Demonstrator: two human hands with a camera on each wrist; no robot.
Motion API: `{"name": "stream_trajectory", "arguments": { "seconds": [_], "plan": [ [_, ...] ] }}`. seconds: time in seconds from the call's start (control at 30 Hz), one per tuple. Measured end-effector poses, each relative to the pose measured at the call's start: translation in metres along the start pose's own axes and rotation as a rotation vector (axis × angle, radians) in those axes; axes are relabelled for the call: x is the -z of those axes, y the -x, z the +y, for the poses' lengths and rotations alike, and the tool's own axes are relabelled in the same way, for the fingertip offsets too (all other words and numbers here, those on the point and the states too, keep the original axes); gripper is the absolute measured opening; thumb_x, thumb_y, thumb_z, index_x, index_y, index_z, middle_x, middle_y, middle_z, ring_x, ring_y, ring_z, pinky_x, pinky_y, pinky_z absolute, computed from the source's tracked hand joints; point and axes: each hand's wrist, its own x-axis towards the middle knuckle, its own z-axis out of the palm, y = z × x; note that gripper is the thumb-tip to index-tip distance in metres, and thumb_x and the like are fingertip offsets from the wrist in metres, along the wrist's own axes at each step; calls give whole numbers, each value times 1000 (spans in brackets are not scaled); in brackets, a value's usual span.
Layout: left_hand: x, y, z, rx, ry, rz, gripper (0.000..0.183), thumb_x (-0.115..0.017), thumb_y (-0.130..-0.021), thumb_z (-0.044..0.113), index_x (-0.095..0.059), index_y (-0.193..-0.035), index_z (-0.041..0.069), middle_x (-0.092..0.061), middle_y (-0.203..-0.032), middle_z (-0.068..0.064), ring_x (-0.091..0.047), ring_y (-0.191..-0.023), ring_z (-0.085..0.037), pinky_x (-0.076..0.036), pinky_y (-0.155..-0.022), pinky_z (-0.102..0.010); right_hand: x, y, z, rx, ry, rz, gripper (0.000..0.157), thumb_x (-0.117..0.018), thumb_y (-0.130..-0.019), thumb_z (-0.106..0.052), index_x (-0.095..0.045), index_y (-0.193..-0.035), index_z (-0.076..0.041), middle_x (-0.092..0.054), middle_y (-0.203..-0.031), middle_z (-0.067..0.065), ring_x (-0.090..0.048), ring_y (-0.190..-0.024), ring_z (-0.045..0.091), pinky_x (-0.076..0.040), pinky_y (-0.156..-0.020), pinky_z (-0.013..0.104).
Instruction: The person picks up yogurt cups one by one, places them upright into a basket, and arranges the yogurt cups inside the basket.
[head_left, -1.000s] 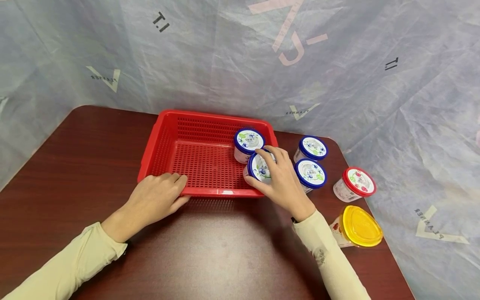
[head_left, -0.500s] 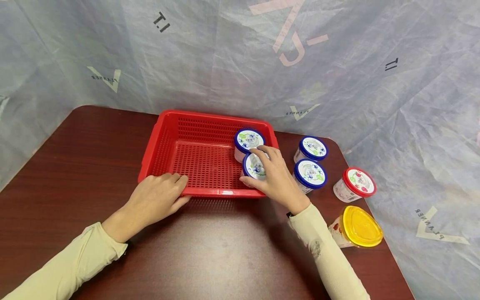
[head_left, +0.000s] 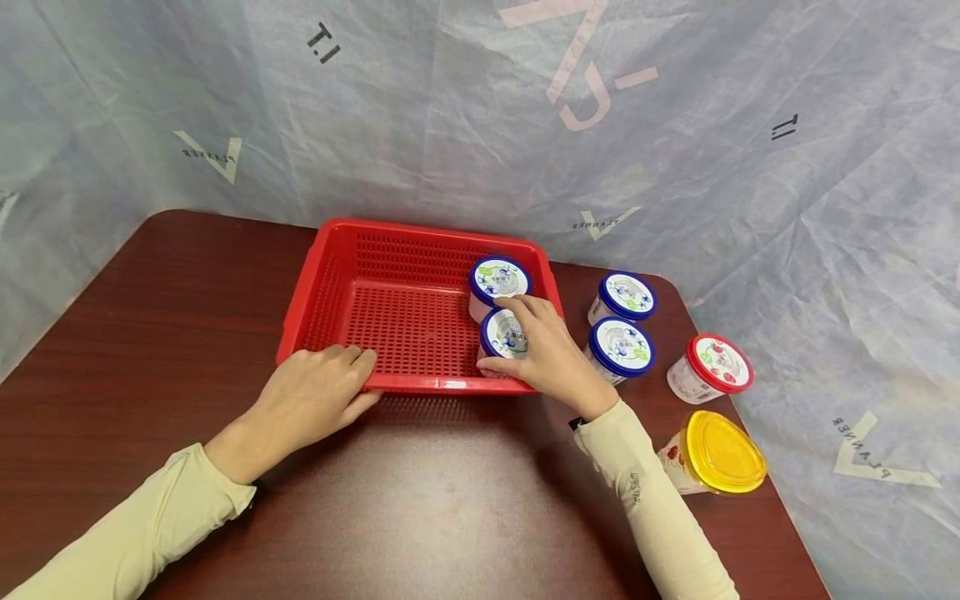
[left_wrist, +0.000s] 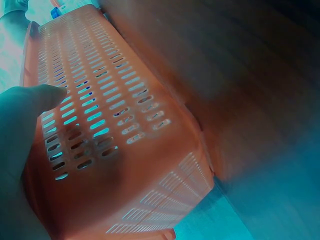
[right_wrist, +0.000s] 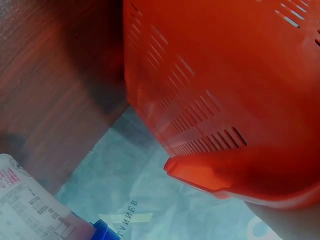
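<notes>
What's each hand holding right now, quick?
Left hand: closed on the near rim of the red perforated basket.
Right hand: closed on a blue-lidded tub with a blueberry print, inside the basket.

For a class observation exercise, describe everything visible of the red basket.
The red, rectangular, plastic-looking basket stands upright and open-topped on the dark reddish-brown table, its walls and floor pierced with slots. Two round, blue-lidded tubs are inside its right end, the nearer held by the right hand. The left hand grips the near rim, thumb against the outer wall.
</notes>
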Motion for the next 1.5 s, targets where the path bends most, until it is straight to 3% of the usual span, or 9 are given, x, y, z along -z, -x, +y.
{"name": "stream_trajectory", "arguments": {
  "seconds": [0.4, 0.57, 0.87, 1.5],
  "plan": [
    [-2, -1, 1, -7, 2, 7, 40, -83, -76, 34, -60, -88, 3, -59, -71, -7, -59, -55, -25, -44, -40, -36, 3, 3, 0, -21, -5, -20, 90, -80, -73, -60, -47, -145, -16, -47, -142, 9, -38, -135, 26, -35, -109, 51],
    [-2, -1, 1, -11, 2, 9, 39, -82, -76, 34, -60, -87, 4, -59, -70, -7, -57, -53, -24, -43, -39, -34, 2, 7, 1, 3, -6, 23, 84, -76, -76, -62, -51, -142, -17, -47, -141, 5, -37, -135, 21, -37, -108, 49],
    [-2, 0, 1, -10, 0, 2, 40, -82, -76, 35, -60, -87, 4, -58, -70, -6, -56, -53, -23, -42, -39, -33, 3, 20, 6, 94, 55, 139, 67, -62, -88, -62, -57, -135, -14, -50, -136, 4, -37, -134, 21, -23, -112, 54],
    [-2, -2, -1, -10, 0, -1, 39, -83, -76, 35, -59, -85, 5, -58, -69, -6, -55, -52, -22, -41, -38, -32, 13, 52, -14, 156, 72, 175, 64, -68, -88, -56, -58, -135, -14, -50, -138, 11, -37, -135, 27, -25, -110, 57]
  ]
}}
